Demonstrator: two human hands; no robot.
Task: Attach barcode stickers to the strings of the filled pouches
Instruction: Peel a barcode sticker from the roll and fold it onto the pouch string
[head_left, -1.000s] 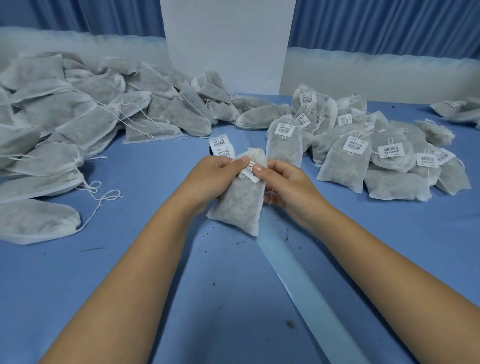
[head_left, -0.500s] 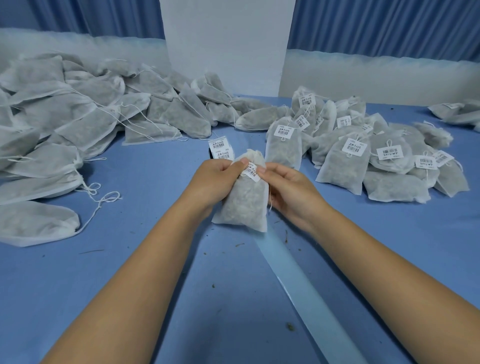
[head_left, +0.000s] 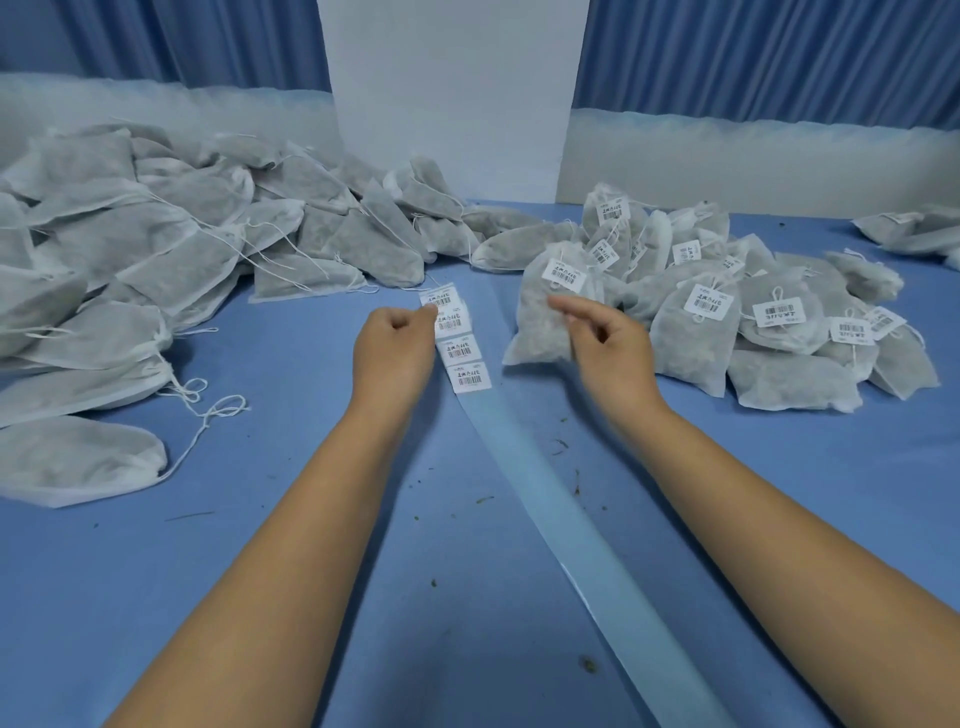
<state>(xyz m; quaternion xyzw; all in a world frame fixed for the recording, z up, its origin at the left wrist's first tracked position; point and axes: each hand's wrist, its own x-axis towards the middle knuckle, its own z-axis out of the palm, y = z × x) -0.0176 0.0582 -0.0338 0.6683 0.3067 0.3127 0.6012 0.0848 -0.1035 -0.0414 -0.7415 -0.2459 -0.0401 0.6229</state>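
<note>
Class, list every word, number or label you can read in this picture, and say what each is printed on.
Stickers on the strip: barcode plus one line of characters, too blurred to read.
Stickers on the pouches at right: same print, too small to read.
Nothing else bears text.

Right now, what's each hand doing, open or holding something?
Left hand: pinches the sticker strip.
Right hand: open, blurred, holding nothing.
</note>
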